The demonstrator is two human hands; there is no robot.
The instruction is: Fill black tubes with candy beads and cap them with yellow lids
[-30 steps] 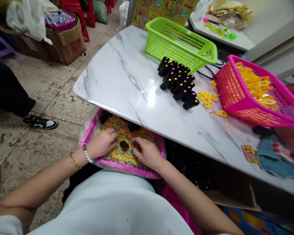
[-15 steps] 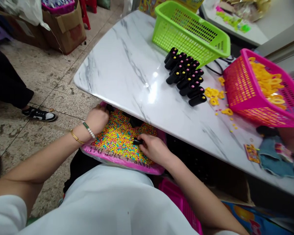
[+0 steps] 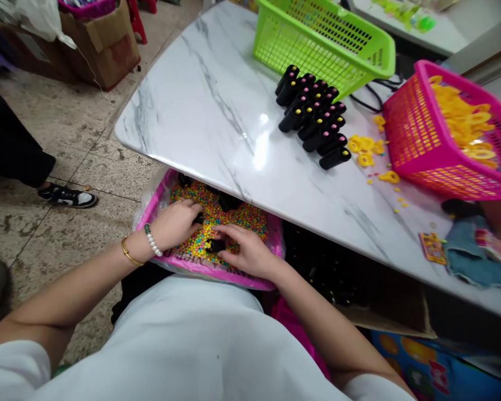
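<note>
A pink tray (image 3: 217, 272) full of small multicoloured beads (image 3: 242, 218) rests on my lap, half under the marble table (image 3: 217, 111). My left hand (image 3: 177, 223) is curled over the beads, its fingertips closed on a small black tube (image 3: 199, 218). My right hand (image 3: 244, 250) lies on the beads with fingers pinching another black tube (image 3: 215, 245). More black tubes (image 3: 227, 201) lie in the tray's far side. A cluster of black tubes (image 3: 313, 120) with pink and yellow ends lies on the table.
A green basket (image 3: 323, 42) stands at the table's back. A pink basket (image 3: 451, 133) holds yellow rings, with loose yellow rings (image 3: 365, 153) beside it. Cardboard boxes (image 3: 104, 42) stand on the floor at left, and another person's shoe (image 3: 69, 196) is nearby.
My left hand moved from the tray's far left corner back toward the middle, holding a black tube. My right hand shifted slightly left with its tube.
</note>
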